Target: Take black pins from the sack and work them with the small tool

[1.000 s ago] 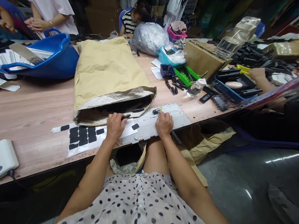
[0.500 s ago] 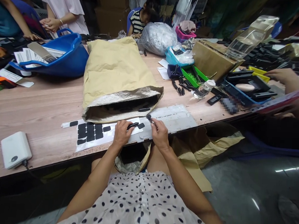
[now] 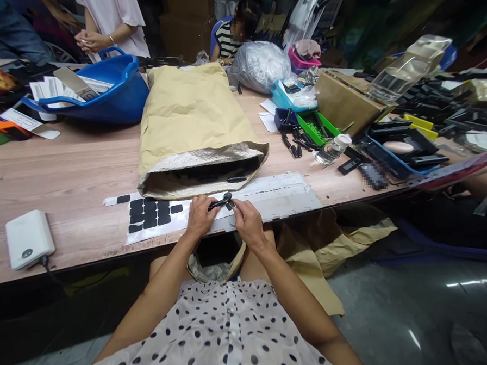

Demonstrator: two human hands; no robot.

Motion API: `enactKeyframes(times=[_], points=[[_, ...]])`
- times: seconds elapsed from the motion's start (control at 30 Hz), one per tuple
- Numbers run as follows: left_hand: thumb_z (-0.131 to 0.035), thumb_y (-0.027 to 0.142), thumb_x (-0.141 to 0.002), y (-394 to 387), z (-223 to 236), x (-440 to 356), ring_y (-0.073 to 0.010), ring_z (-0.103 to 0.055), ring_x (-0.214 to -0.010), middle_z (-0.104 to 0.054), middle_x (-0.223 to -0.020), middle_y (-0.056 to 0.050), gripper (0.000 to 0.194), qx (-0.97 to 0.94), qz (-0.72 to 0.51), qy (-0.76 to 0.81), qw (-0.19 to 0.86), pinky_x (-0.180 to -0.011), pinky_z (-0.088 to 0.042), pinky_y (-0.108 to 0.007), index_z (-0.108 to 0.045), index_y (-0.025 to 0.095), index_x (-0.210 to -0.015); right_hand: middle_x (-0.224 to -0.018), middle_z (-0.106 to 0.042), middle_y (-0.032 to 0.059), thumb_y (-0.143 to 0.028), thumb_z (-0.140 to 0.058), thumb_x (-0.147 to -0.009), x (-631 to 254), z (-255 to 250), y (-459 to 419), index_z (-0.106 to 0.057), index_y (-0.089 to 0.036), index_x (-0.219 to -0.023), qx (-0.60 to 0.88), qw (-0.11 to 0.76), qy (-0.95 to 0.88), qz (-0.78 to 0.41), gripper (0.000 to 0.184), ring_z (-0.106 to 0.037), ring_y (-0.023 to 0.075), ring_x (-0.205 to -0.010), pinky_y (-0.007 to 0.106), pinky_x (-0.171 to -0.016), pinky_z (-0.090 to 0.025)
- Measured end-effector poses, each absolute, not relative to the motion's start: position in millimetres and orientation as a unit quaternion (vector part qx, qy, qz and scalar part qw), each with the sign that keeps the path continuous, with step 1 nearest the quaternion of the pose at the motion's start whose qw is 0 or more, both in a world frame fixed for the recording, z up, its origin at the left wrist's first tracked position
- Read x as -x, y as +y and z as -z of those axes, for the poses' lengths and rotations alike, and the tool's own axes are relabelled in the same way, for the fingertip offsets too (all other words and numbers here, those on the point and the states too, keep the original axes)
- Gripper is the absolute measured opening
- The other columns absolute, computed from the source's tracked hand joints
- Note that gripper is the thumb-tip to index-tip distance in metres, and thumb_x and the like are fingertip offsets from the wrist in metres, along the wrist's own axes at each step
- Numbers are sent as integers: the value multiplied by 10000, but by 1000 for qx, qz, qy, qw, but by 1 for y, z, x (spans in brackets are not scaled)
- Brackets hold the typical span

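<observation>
My left hand is closed around a slim black piece, whose end sticks out toward the right. My right hand grips a small tool with a rounded black head. That head is at the end of the black piece; whether they touch I cannot tell. Both hands are over a flat grey-white board at the table edge. Left of them, a white backing sheet carries rows of black rounded stickers. Just beyond, a large yellow-brown paper sack lies with its mouth facing me, black pieces inside.
A blue basin with white boxes stands at left, a white power bank nearer. Rightward are a green tray, a small bottle and a blue basket. Below the edge hangs an opened sack. Other people are around the table.
My right hand has moved left with the tool, bringing its head from over the board to the black piece in my left hand. The view has shifted slightly.
</observation>
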State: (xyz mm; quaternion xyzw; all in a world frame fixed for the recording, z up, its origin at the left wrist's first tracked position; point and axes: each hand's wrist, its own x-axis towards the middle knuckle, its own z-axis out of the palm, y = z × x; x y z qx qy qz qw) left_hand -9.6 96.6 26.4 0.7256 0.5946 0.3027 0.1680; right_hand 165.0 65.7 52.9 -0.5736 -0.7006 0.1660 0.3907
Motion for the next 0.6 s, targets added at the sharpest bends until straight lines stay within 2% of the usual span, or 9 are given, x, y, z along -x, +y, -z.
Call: enactKeyframes(times=[0.17,0.33,0.5,0.6], points=[[-666,230,-850,97,-28,10,-239,-532,-902,-635,-912,-32,125,-723,-302,596,178,-833,-459,-375,-710,255,-965,-987,-711,75,-204,-438,-974,-157,-60,60,-704,-225,-1191,547,411,-713,-155,344,-657,204,-949,317,-880,-542],[-664,242,-848,97,-29,10,-245,-534,-897,-632,-901,-36,84,-718,-296,602,185,-833,-469,-380,-701,250,-923,-954,-708,65,-189,-463,-951,-146,-56,59,-718,-237,-1159,547,379,-730,-156,332,-651,203,-909,302,-833,-541],[-662,224,-834,96,-30,9,-252,-548,-927,-643,-926,-40,122,-718,-305,598,184,-869,-475,-395,-705,254,-944,-973,-699,69,-186,-448,-955,-168,-54,68,-722,-228,-1151,589,391,-697,-119,340,-641,206,-935,304,-858,-517],[-666,229,-823,95,-30,8,-254,-548,-929,-643,-933,-41,118,-715,-307,601,184,-869,-477,-401,-701,253,-934,-985,-681,85,-171,-451,-942,-198,-55,83,-722,-214,-1154,659,365,-654,-61,347,-613,221,-938,319,-848,-488]])
